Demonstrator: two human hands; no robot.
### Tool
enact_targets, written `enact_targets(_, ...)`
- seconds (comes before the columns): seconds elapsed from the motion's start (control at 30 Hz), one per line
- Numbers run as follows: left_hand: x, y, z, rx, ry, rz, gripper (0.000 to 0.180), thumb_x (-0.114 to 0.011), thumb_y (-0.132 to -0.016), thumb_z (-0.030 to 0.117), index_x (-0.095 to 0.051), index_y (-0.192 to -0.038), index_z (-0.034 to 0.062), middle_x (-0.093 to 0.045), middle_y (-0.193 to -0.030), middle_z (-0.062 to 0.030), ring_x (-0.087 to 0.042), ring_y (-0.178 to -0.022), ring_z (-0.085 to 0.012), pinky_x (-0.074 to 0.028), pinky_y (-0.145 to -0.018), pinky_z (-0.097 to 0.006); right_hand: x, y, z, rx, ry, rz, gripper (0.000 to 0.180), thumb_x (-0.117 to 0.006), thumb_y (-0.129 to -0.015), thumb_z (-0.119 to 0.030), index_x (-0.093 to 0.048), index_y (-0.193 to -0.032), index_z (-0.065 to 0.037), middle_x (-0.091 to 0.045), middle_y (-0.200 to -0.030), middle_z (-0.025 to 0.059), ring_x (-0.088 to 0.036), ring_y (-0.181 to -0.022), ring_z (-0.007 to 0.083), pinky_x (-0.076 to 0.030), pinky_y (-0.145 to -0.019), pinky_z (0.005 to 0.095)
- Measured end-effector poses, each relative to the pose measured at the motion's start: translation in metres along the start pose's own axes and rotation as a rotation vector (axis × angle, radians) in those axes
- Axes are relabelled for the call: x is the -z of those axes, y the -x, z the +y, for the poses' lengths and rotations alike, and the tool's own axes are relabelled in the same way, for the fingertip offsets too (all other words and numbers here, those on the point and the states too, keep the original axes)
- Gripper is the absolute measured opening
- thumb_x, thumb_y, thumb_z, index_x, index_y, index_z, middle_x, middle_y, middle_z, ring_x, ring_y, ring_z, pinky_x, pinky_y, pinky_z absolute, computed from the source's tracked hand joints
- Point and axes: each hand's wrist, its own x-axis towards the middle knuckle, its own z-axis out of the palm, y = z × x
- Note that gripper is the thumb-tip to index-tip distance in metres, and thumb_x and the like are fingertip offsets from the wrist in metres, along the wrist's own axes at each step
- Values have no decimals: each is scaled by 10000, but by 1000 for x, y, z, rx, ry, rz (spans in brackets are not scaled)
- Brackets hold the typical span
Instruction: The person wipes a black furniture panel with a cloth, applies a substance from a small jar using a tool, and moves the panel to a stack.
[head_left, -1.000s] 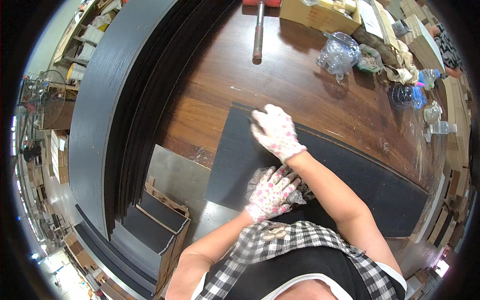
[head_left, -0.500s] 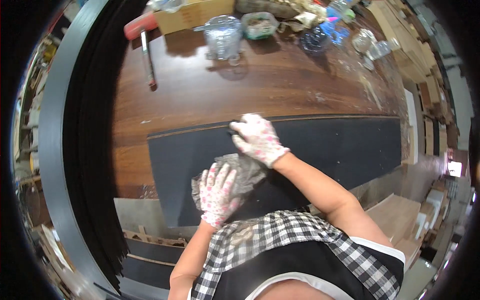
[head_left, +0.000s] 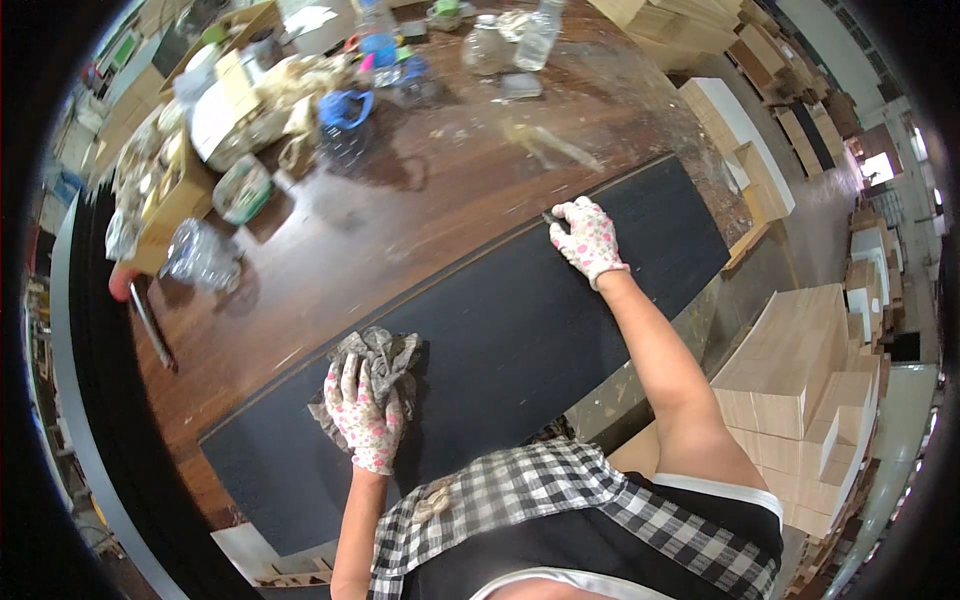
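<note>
Head view: the left hand (head_left: 362,412), gloved, lies palm-down with fingers loosely curled on a grey rag (head_left: 378,362), pressing it onto the long black panel (head_left: 520,320) that rests on the brown workbench (head_left: 400,210). The right hand (head_left: 588,240), gloved, rests on the panel's far edge, fingers bent around a small dark object too small to identify.

A brown wooden desk (head_left: 420,215) fills the frame's middle. A long dark panel (head_left: 520,330) lies diagonally across it, lower left to right; bottles, boxes and clutter (head_left: 260,110) crowd its upper left.
</note>
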Motion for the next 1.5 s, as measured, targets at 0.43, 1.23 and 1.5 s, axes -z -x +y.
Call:
enact_targets(0.43, -22, -55, 103, 37, -88, -57, 569, -635, -747, 153, -532, -1297, 47, -530, -1320, -151, -425, -1255, -397, -300, -1080, -495, 79, -95, 265, -338, 150, -8, 250, -696, -806, -254, -661, -1015, -123, -620, -1050, 158, -607, -1007, 327, -493, -860, 430)
enact_targets(1.23, -26, -64, 114, -185, -205, -63, 405, -448, -946, 313, -576, -1255, 86, -538, -1356, -142, -466, -1264, -354, -308, -1082, -471, 107, -71, 339, -119, -315, -171, 287, -657, -841, -241, -665, -1115, -158, -631, -1166, 79, -562, -1138, 275, -430, -985, 387)
enact_targets(1.5, -34, -61, 104, -168, -79, 6, 432, -478, -928, 275, -558, -1264, 15, -543, -1338, -178, -481, -1245, -364, -320, -1080, -472, 171, 136, 379, -321, -283, -147, 266, -680, -808, -131, -685, -1074, -117, -658, -1074, 76, -593, -1056, 275, -459, -944, 373)
